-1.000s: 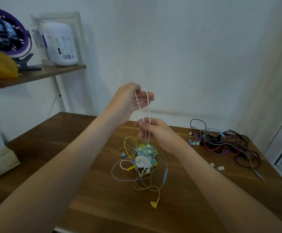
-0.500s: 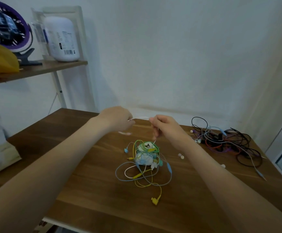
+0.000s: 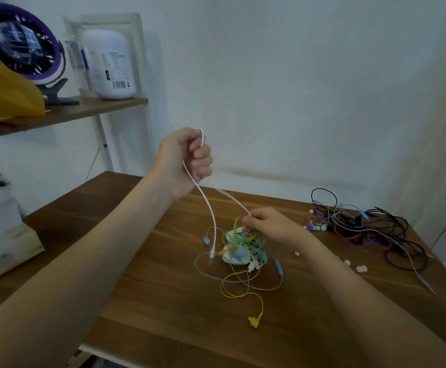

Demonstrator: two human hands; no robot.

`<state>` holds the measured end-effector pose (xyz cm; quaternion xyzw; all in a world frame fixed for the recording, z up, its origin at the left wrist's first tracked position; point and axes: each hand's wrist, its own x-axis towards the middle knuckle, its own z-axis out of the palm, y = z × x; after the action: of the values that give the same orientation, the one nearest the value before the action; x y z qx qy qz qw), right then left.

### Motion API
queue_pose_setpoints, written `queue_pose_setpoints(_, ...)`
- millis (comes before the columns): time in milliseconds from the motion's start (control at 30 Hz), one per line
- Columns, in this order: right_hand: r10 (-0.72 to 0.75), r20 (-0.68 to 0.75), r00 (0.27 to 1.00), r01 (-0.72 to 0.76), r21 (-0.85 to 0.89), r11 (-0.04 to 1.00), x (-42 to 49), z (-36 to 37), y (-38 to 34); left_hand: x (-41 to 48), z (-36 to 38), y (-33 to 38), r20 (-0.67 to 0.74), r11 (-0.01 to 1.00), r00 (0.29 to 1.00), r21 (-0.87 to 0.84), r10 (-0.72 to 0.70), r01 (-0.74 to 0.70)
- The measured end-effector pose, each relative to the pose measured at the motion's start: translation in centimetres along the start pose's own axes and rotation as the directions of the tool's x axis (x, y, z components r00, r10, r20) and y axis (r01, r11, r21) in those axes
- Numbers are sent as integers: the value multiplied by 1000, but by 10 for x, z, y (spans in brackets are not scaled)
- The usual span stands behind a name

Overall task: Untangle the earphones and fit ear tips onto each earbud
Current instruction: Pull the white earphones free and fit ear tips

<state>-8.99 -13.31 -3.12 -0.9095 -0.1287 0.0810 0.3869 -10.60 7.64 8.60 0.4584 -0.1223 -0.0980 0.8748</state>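
Note:
A tangle of yellow, green, blue and white earphones (image 3: 239, 252) lies in the middle of the wooden table (image 3: 142, 309). A white cable (image 3: 206, 201) runs up out of it. My left hand (image 3: 187, 160) is raised above the table and grips that cable in a fist. My right hand (image 3: 269, 225) sits low, just above the tangle, and pinches another stretch of the white cable. The cable's free end hangs down to the table left of the tangle. Small white ear tips (image 3: 354, 265) lie loose on the table to the right.
A second heap of black, red, purple and blue earphones (image 3: 360, 227) lies at the table's back right. A shelf (image 3: 65, 112) at the left carries a purple fan, a white container and a yellow bag. A tissue box (image 3: 1, 240) stands at the far left.
My left hand has risen from table height, drawing the white cable upward. My right hand has dropped to the tangle, still pinching the cable.

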Motion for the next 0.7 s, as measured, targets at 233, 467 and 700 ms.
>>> queue_pose_setpoints(233,-70,-235,970,70,-8,997,8,-5,-4,-4,-16,-3,-56,67,983,995,-173,68)
queue_pose_setpoints(467,-169,-355,919,307,381,872,9,-6,-49,4,-33,-25,-10,156,990,987,-144,33)
queue_pose_setpoints(700,-190,-136,972,216,211,953,13,-4,-46,6,-16,-12,23,943,994,316,105,-107)
